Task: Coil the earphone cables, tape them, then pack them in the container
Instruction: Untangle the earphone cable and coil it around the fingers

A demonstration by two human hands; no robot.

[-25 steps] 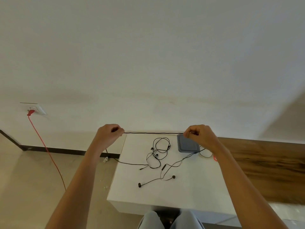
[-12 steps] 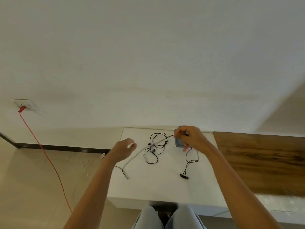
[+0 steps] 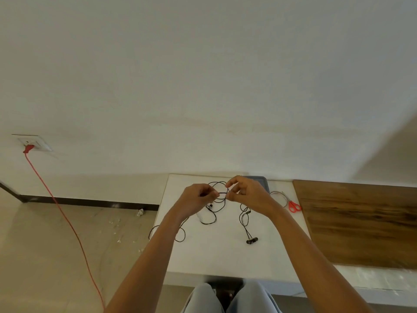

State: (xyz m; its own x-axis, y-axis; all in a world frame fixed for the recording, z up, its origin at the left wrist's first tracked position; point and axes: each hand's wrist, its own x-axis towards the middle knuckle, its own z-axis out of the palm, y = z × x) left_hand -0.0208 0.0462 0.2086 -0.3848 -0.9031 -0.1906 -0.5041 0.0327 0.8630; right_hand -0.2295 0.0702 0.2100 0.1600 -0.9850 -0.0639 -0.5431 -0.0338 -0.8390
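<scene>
Having closed in from wide apart, the left hand [image 3: 198, 197] and right hand [image 3: 246, 193] each pinch the earphone cable [image 3: 223, 193], forming a first coil (taping and filling the far container [image 3: 262, 182] remain).

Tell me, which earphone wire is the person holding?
The wire pinched between left hand and right hand, its buds resting on the table. The other wire lies tangled, in nobody's grip.

Home room, bare wall [image 3: 203, 75], wall socket [image 3: 33, 142], tiled floor [image 3: 56, 256], white table [image 3: 214, 256]
</scene>
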